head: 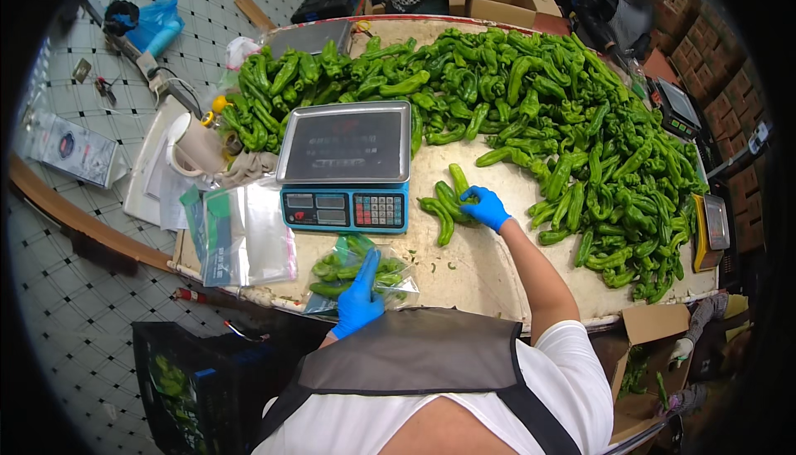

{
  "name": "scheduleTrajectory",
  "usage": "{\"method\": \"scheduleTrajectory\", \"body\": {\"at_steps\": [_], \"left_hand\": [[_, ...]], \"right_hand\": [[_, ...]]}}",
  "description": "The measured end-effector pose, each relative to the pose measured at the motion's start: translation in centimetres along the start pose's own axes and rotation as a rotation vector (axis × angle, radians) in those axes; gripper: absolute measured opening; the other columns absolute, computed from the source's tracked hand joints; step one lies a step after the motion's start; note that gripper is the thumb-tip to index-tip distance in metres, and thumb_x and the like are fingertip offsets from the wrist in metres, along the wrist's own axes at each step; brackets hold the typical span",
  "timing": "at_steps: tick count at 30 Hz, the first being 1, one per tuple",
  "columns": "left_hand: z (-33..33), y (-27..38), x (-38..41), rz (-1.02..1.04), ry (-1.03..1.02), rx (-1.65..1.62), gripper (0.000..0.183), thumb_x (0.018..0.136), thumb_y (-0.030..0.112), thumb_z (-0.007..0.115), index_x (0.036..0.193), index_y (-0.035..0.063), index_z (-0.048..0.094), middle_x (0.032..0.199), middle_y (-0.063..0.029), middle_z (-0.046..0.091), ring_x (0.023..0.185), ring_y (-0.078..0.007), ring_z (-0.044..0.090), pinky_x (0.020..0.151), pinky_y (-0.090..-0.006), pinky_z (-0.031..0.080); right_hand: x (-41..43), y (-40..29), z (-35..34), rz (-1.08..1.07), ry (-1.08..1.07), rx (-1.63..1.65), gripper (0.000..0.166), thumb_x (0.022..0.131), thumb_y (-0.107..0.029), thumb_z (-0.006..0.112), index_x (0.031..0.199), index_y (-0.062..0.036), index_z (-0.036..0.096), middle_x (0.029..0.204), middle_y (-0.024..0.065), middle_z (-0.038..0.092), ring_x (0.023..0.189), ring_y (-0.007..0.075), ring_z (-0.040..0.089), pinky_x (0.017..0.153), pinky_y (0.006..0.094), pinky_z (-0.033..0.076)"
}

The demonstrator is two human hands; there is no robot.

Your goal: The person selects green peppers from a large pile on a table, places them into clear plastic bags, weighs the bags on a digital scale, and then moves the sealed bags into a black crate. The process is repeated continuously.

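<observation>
My left hand (362, 299), in a blue glove, grips a clear plastic bag (398, 278) with several green peppers inside, at the table's near edge. The index finger lies stretched along the bag's upper face. To the right, my blue-gloved right hand (487, 207) has its fingers curled on a small group of loose green peppers (446, 194) on the tabletop. One curved pepper (439, 219) lies just left of that group. Beyond the bag stands a blue digital scale (345, 207), its metal pan (344, 142) bare.
A large heap of green peppers (472, 76) curves along the table's back and right. Flat plastic bags (264, 231) and a white jug (194, 144) lie left. A black crate (180, 386) stands below. Co-workers are behind; gloved hands (681, 350) work at a cardboard box (653, 324).
</observation>
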State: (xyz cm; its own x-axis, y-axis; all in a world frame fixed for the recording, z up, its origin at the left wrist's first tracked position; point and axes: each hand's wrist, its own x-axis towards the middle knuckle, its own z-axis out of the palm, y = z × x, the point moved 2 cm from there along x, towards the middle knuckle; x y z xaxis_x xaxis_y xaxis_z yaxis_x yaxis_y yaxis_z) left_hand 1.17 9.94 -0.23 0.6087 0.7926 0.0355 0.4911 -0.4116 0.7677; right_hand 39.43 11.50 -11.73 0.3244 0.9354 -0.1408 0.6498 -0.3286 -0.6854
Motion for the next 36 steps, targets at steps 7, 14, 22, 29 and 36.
{"method": "scheduleTrajectory", "body": {"at_steps": [7,14,22,29,36], "left_hand": [[-0.1,-0.2,-0.8,0.013,0.016,-0.014,0.085,0.067,0.001,0.051,0.148,0.0216,0.034,0.151,-0.0016,0.036,0.062,-0.026,0.06,0.058,-0.0318,0.047],[-0.7,-0.3,-1.8,-0.011,0.013,-0.049,0.085,0.067,0.001,0.052,0.148,0.0217,0.034,0.15,-0.0027,0.038,0.062,-0.0271,0.061,0.058,-0.0328,0.048],[-1.2,1.4,-2.0,-0.048,0.026,0.023,0.083,0.068,-0.002,0.051,0.147,0.018,0.035,0.144,-0.0104,0.044,0.069,-0.0331,0.063,0.063,-0.0364,0.051],[-2.3,2.8,-2.4,-0.08,0.049,-0.078,0.086,0.07,-0.009,0.047,0.15,0.0174,0.029,0.145,-0.0164,0.042,0.077,-0.0335,0.063,0.069,-0.0364,0.049],[-4.6,3.3,-3.7,-0.266,0.019,-0.128,0.087,0.071,-0.01,0.048,0.151,0.0162,0.026,0.144,-0.0199,0.043,0.074,-0.0325,0.064,0.068,-0.0365,0.052]], "right_hand": [[-1.5,-9.6,1.9,0.133,0.05,-0.491,0.088,0.052,-0.06,0.08,0.115,-0.0034,0.058,0.117,0.0208,0.053,0.1,0.037,0.06,0.083,0.0453,0.052],[-1.6,-6.2,1.2,0.141,-0.055,-0.26,0.057,0.059,-0.039,0.08,0.103,-0.0059,0.065,0.102,0.0183,0.063,0.091,0.0306,0.064,0.079,0.0407,0.053],[-9.0,-6.1,-1.2,-0.252,-0.58,1.743,0.086,0.071,-0.054,0.069,0.138,-0.007,0.044,0.134,0.0291,0.047,0.095,0.0262,0.062,0.08,0.0363,0.053],[-12.3,-11.0,0.4,-0.236,-0.753,1.565,0.095,0.064,-0.067,0.069,0.133,-0.004,0.05,0.11,0.0221,0.058,0.073,0.0195,0.059,0.059,0.0294,0.049],[-10.8,-14.6,7.2,-0.375,-0.984,0.619,0.065,0.062,-0.022,0.079,0.119,0.0045,0.06,0.1,0.0097,0.066,0.078,0.0169,0.063,0.074,0.0301,0.051]]}}
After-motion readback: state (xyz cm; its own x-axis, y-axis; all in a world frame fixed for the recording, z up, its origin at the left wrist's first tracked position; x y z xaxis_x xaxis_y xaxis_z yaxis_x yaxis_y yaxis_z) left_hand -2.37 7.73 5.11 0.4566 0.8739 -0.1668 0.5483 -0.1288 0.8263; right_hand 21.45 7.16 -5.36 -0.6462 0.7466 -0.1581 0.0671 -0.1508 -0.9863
